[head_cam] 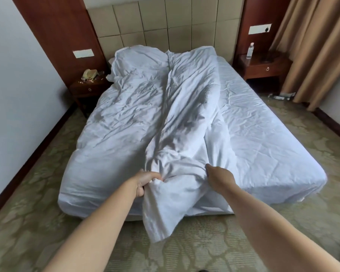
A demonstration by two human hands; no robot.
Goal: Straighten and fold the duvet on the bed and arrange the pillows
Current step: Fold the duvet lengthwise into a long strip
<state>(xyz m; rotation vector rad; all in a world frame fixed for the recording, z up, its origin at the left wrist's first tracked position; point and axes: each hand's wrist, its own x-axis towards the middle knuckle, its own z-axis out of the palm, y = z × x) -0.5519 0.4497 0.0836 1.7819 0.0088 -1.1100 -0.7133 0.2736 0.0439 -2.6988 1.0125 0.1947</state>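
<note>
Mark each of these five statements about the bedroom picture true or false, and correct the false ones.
1. Both hands grip the duvet at the foot of the bed. True: the left hand and the right hand bunch its near end.
2. The duvet covers the whole mattress. False: the sheet lies bare on the right.
3. A water bottle stands on the right nightstand. True.
4. The telephone lies on the floor. False: it sits on the left nightstand.
5. The curtain hangs left of the bed. False: it hangs on the right.
</note>
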